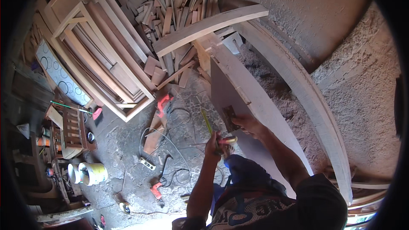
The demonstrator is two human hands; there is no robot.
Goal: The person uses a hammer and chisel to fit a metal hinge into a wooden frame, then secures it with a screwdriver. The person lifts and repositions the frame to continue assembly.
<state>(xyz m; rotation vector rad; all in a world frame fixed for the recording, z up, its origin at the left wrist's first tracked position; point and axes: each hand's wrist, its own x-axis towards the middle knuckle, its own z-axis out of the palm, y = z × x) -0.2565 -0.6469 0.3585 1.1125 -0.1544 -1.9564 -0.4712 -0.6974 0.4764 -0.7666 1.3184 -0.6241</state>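
Observation:
My left hand (212,146) is closed in front of my body, with a thin yellow-green strip (206,122), which looks like a tape measure's blade, standing out beyond it. Beside its fingers a reddish stick-like thing with a pale tip (230,139) points right; whether the same hand holds it is unclear. My right hand (249,124) grips a small flat dark brown piece (230,118) against the grey side face of a large board (251,89). This board stands on its edge, its pale upper edge running from far to near on my right.
A curved beam (213,27) lies across the far end; a long timber (298,76) runs along the right. Wooden frames (102,59) lean at far left beside scrap wood (166,17). Red power tools (162,104), cords, a power strip (147,163) and buckets (93,173) stand or lie leftward.

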